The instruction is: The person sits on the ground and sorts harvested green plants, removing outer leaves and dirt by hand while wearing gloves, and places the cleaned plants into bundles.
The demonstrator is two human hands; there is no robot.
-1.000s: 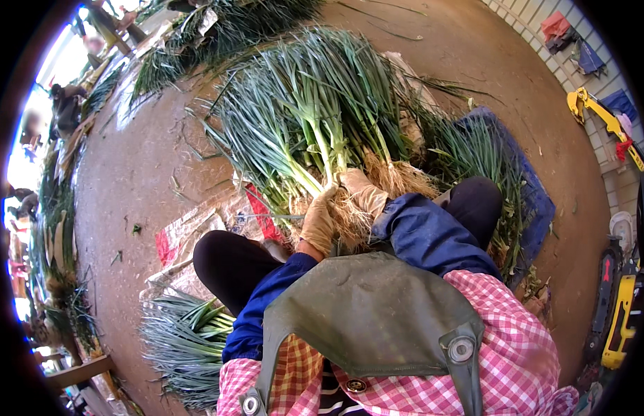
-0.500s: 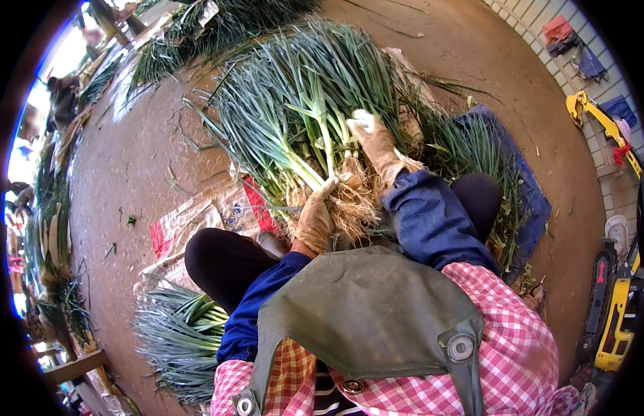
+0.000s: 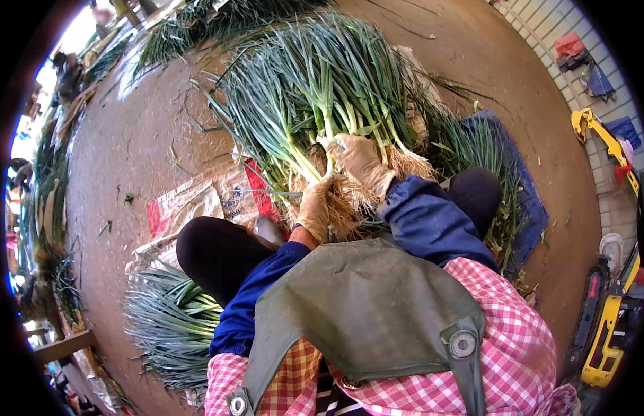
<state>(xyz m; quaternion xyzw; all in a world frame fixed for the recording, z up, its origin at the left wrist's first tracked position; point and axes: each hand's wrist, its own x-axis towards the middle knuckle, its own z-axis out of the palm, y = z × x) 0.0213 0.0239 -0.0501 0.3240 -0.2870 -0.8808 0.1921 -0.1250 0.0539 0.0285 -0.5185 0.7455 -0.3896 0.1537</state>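
Observation:
A big heap of green onions lies in front of me, leaves pointing away and pale roots toward my lap. My left hand, in a tan work glove, is closed around green onions close to their stringy roots. Just above and to its right, my right hand, gloved alike, grips a white stalk of the green onions. Its fingertips are partly hidden among the stems. More bushy roots stick out to the right of that hand.
A smaller pile of green onions lies at lower left, near a printed sack. On the right, loose greens rest on a blue sheet. A yellow toy excavator stands by the tiled wall.
My right hand has moved left and nearer to me, from the stems on the right to the stalk above my left hand. My left hand keeps its grip.

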